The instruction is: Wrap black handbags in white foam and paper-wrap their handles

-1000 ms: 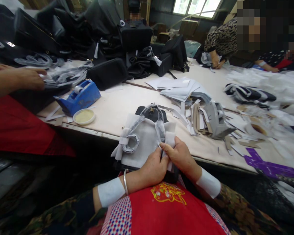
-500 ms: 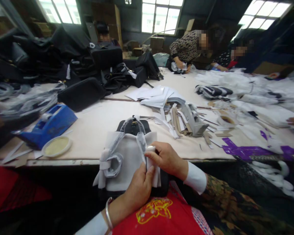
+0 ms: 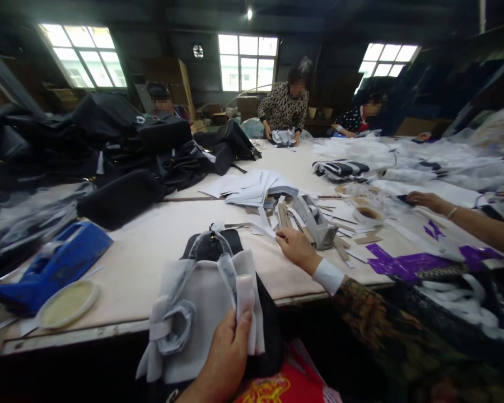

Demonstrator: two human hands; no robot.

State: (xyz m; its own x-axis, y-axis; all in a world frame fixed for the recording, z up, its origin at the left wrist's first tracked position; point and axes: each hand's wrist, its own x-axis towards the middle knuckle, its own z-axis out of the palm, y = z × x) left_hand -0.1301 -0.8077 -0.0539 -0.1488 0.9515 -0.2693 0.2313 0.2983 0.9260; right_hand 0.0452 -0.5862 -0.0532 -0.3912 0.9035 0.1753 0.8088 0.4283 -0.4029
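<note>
Head view: the left hand [image 3: 224, 358] is low in the middle. Its fingers are closed on a fold of the white foam wrap [image 3: 246, 302] that covers one black handbag [image 3: 212, 249]. The bag sits half on the near edge of the desk [image 3: 151, 246] and half in the lap.

The right hand [image 3: 296, 249] lies on the desk just beyond the bag. Its fingers are loosely bent, with the tips on a white paper strip [image 3: 269, 230]; whether they grip it cannot be told.

There are two dispensers: a blue tape dispenser [image 3: 54, 266] at the left and a grey tape dispenser [image 3: 317, 215] just beyond the right hand. One round dish [image 3: 67, 302] sits beside the blue one.

Three people work at the far side, and another person's forearm [image 3: 466, 219] reaches in from the right. A yellow emblem [image 3: 273, 389] on red cloth is cut off and unreadable.
</note>
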